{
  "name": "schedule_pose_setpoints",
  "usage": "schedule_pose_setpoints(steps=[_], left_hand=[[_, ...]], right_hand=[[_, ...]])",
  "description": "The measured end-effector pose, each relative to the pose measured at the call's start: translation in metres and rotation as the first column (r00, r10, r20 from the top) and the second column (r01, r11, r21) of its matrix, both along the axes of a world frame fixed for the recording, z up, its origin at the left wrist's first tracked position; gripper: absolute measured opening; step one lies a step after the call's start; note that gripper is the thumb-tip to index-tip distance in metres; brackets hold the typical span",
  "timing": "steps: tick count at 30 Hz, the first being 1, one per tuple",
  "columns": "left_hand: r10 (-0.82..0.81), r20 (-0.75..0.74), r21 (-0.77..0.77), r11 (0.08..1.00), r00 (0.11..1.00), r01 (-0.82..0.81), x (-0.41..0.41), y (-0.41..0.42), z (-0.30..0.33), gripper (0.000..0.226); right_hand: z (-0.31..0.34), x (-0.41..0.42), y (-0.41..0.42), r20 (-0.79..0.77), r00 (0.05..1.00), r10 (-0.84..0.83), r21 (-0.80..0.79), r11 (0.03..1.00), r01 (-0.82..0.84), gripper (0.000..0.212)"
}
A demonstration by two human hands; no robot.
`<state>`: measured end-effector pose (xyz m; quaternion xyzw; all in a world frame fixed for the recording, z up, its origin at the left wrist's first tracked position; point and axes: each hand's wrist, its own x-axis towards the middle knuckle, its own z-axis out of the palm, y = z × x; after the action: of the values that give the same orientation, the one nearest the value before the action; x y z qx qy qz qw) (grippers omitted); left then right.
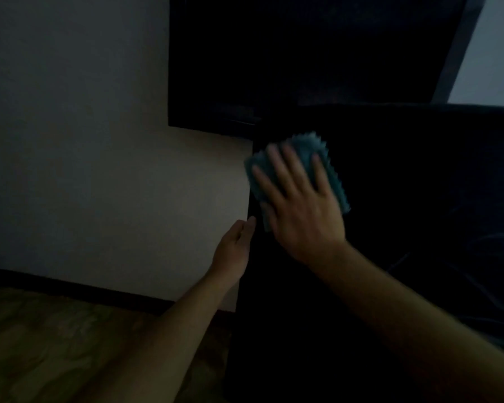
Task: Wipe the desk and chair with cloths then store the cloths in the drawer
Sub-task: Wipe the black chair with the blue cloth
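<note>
Both bare forearms reach in from the bottom, dim light, some blur. Right hand (pixel 300 205) lies flat with fingers straight and spread, pressing a cloth (pixel 329 170) onto a dark surface (pixel 405 199); too dark to tell desk from chair. Cloth is teal, folded, with zigzag pinked edges showing past the fingertips and along its right side; it sits near the surface's left edge. Left hand (pixel 234 245) is at that edge, thumb on it; its fingers are hidden behind, so its grip cannot be told. Pale wall (pixel 85 141) left, wood floor (pixel 56 344) below, black panel (pixel 303 53) above.
</note>
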<state>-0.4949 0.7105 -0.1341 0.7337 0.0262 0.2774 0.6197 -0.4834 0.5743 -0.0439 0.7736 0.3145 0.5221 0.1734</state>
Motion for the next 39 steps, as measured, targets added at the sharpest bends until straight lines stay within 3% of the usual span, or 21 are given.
schedule_pose_setpoints(steps=[2, 5, 7, 11, 15, 19, 21, 26, 28, 30, 33, 36, 39], left_hand=[[-0.006, -0.007, 0.003, 1.000, 1.000, 0.006, 0.005, 0.005, -0.006, 0.026], [-0.057, -0.049, -0.013, 0.998, 0.997, 0.057, 0.001, 0.008, -0.007, 0.024], [-0.063, -0.043, -0.017, 0.998, 0.997, 0.062, 0.000, 0.010, -0.008, 0.025], [-0.103, -0.018, -0.042, 0.994, 0.995, 0.102, -0.007, 0.008, -0.001, 0.051], [-0.117, -0.068, -0.023, 0.993, 0.991, 0.116, -0.003, 0.016, -0.004, 0.056], [-0.109, -0.071, -0.037, 0.994, 0.991, 0.107, 0.000, 0.016, -0.008, 0.052], [-0.129, -0.079, -0.059, 0.990, 0.988, 0.125, -0.002, 0.018, -0.005, 0.059], [-0.283, -0.078, -0.115, 0.955, 0.956, 0.274, -0.009, 0.024, -0.004, 0.093], [-0.265, -0.077, -0.111, 0.960, 0.961, 0.255, -0.006, 0.025, -0.006, 0.093], [-0.227, -0.072, -0.118, 0.969, 0.971, 0.217, -0.005, 0.022, -0.006, 0.087], [-0.192, -0.061, -0.078, 0.979, 0.979, 0.187, -0.007, 0.015, -0.005, 0.078], [-0.194, -0.076, -0.100, 0.977, 0.978, 0.186, -0.016, 0.011, 0.000, 0.070], [-0.170, -0.068, -0.162, 0.974, 0.983, 0.157, -0.017, 0.006, -0.001, 0.064]], right_hand=[[-0.055, -0.001, 0.005, -0.067, 0.997, -0.039, -0.071, 0.997, 0.034, 0.065], [-0.093, -0.003, -0.001, -0.076, 0.996, -0.055, -0.134, 0.990, 0.045, 0.066], [-0.068, -0.002, -0.004, -0.046, 0.998, -0.040, -0.086, 0.996, 0.036, 0.067], [0.023, -0.002, -0.013, 0.116, 0.993, -0.001, 0.101, 0.995, -0.011, 0.059], [-0.003, -0.002, -0.016, 0.097, 0.995, 0.016, 0.109, 0.994, -0.027, 0.062], [-0.078, -0.001, -0.033, -0.015, 1.000, -0.009, -0.125, 0.992, 0.007, 0.066], [-0.057, -0.002, -0.046, 0.036, 0.999, 0.008, -0.130, 0.992, -0.003, 0.061], [0.050, -0.009, -0.077, 0.223, 0.974, 0.046, 0.130, 0.989, -0.076, 0.052], [0.042, -0.008, -0.081, 0.209, 0.976, 0.066, 0.152, 0.983, -0.099, 0.053], [-0.007, -0.003, -0.086, 0.126, 0.990, 0.069, 0.137, 0.987, -0.086, 0.059], [-0.078, 0.002, -0.107, 0.008, 0.999, 0.053, -0.054, 0.997, -0.053, 0.060], [-0.050, 0.001, -0.108, 0.057, 0.996, 0.069, -0.098, 0.993, -0.063, 0.057], [0.017, -0.007, -0.093, 0.166, 0.980, 0.110, 0.107, 0.986, -0.129, 0.052]])
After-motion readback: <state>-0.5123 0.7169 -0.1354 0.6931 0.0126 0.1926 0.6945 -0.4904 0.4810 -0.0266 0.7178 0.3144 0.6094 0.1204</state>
